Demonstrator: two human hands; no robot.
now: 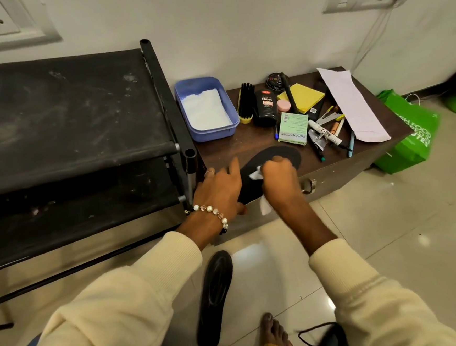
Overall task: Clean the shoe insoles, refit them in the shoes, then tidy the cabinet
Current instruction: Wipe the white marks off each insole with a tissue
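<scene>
White wipe mostly hidden by right hand.

Beside my matt black insole on the dark wood-look cabinet top: a smooth blue plastic tub, dusty black fabric rack, glossy floor tiles below.

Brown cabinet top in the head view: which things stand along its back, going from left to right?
Blue plastic tub → black-bristled shoe brush → black Cherry polish bottle → yellow sticky-note pad → long white paper sheet.
</scene>
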